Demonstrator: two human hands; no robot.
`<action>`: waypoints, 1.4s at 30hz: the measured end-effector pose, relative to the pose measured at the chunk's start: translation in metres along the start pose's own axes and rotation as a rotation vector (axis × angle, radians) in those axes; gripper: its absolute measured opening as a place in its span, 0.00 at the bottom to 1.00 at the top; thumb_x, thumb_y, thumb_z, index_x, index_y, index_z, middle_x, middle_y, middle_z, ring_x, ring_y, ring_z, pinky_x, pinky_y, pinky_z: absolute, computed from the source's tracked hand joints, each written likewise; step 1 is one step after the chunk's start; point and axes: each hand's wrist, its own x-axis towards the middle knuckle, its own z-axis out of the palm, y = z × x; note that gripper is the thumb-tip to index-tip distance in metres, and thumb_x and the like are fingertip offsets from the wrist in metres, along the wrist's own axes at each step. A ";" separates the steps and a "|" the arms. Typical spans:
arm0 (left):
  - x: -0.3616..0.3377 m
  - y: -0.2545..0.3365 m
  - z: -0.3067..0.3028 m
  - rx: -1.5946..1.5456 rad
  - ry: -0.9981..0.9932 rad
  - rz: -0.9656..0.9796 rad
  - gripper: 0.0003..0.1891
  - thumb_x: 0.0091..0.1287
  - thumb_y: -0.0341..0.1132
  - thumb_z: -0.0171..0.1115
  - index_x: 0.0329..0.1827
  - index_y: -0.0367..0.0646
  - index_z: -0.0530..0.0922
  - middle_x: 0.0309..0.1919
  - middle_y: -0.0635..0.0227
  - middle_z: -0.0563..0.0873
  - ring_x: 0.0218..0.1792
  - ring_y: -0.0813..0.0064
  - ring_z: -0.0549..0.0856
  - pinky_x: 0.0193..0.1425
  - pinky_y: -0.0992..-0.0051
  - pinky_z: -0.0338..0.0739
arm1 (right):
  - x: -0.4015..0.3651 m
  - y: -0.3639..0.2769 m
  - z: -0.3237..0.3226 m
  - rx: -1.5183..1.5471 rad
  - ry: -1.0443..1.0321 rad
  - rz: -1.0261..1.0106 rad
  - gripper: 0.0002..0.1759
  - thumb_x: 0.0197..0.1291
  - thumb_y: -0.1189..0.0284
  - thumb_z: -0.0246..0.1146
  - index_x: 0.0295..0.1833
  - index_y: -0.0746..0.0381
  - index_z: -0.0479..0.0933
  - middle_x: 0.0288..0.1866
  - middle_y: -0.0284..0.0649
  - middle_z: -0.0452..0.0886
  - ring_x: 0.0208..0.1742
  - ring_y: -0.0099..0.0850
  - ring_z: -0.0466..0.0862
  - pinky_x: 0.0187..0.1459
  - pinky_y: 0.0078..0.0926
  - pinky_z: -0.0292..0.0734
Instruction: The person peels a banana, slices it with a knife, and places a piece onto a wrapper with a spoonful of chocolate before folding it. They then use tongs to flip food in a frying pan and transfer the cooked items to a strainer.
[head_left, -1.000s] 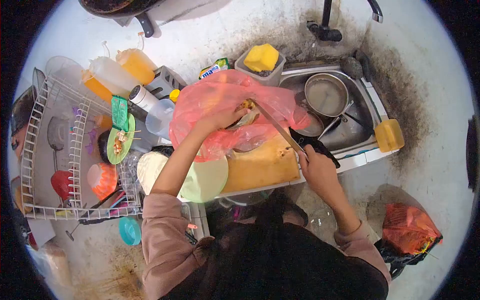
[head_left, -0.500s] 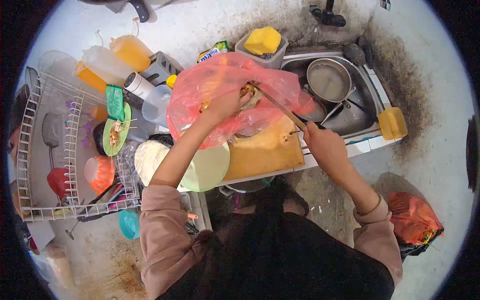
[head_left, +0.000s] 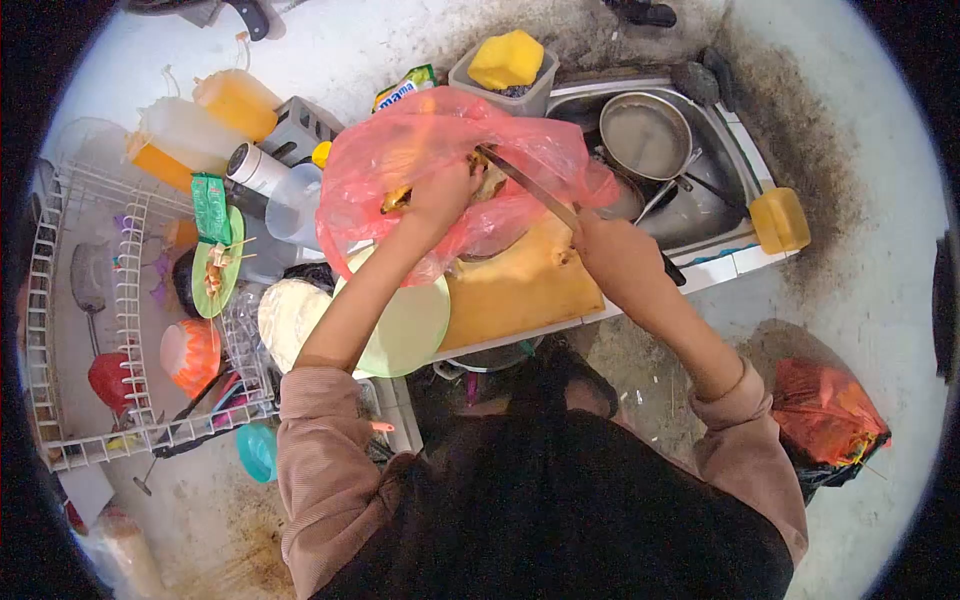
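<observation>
The dish rack (head_left: 135,300) stands left of the counter, the sink (head_left: 712,222) right. The pink bag (head_left: 545,150) lies between, covering part of the cutting board (head_left: 520,300). The left forearm crosses the green plate (head_left: 410,325). The right hand (head_left: 620,260) grips the knife (head_left: 530,183), blade over the bag; the left hand (head_left: 445,195) holds food (head_left: 490,180) there, fingers bent.

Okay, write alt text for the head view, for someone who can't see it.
A right hand holds a long knife, its tip at a partly hidden item beside the left hand, amid a crumpled pink plastic bag. The bag partly covers a wooden board, between a metal sink at right and a white dish rack at left.
</observation>
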 end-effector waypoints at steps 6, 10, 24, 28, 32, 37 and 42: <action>-0.012 0.044 -0.007 0.079 0.124 0.210 0.15 0.61 0.41 0.54 0.40 0.36 0.75 0.30 0.49 0.81 0.33 0.52 0.81 0.35 0.59 0.75 | 0.027 0.013 0.038 0.035 0.059 -0.090 0.10 0.60 0.67 0.49 0.40 0.62 0.70 0.29 0.49 0.79 0.29 0.48 0.80 0.31 0.47 0.75; -0.006 0.026 -0.051 -0.210 0.126 0.102 0.16 0.62 0.45 0.54 0.31 0.37 0.75 0.24 0.56 0.80 0.25 0.61 0.82 0.30 0.68 0.76 | 0.007 0.013 0.017 -0.042 0.087 -0.045 0.10 0.61 0.65 0.50 0.36 0.61 0.71 0.23 0.48 0.78 0.26 0.48 0.81 0.28 0.46 0.76; -0.147 0.091 0.022 -0.634 0.073 -0.067 0.15 0.57 0.35 0.61 0.45 0.38 0.74 0.36 0.56 0.75 0.40 0.57 0.75 0.47 0.65 0.70 | -0.145 0.037 -0.025 -0.065 -0.064 0.223 0.11 0.63 0.63 0.50 0.34 0.59 0.68 0.17 0.50 0.75 0.21 0.50 0.77 0.22 0.47 0.70; -0.145 0.083 0.042 -0.529 0.162 -0.024 0.14 0.56 0.35 0.63 0.42 0.37 0.75 0.36 0.58 0.77 0.41 0.56 0.75 0.48 0.63 0.70 | -0.163 0.036 0.002 -0.108 -0.037 0.181 0.10 0.62 0.64 0.52 0.32 0.58 0.67 0.15 0.47 0.75 0.18 0.47 0.77 0.19 0.46 0.71; -0.141 0.075 0.041 -0.535 0.124 -0.003 0.15 0.56 0.37 0.64 0.42 0.36 0.76 0.38 0.57 0.78 0.42 0.56 0.76 0.50 0.64 0.70 | -0.163 0.027 0.009 -0.109 -0.059 0.179 0.10 0.62 0.64 0.52 0.32 0.58 0.67 0.15 0.47 0.75 0.16 0.47 0.77 0.18 0.45 0.71; -0.136 0.074 0.037 -0.551 0.015 -0.043 0.18 0.54 0.38 0.65 0.42 0.36 0.76 0.38 0.55 0.78 0.43 0.57 0.76 0.50 0.64 0.70 | -0.159 0.029 0.005 -0.091 -0.082 0.180 0.10 0.62 0.64 0.52 0.33 0.58 0.68 0.15 0.47 0.75 0.17 0.48 0.77 0.19 0.45 0.71; -0.127 0.080 0.003 -0.663 -0.333 -0.176 0.22 0.51 0.34 0.68 0.47 0.36 0.73 0.38 0.56 0.78 0.40 0.59 0.79 0.48 0.70 0.74 | -0.162 0.041 -0.007 -0.009 -0.069 0.234 0.10 0.62 0.63 0.52 0.35 0.59 0.69 0.15 0.49 0.75 0.19 0.49 0.77 0.21 0.47 0.71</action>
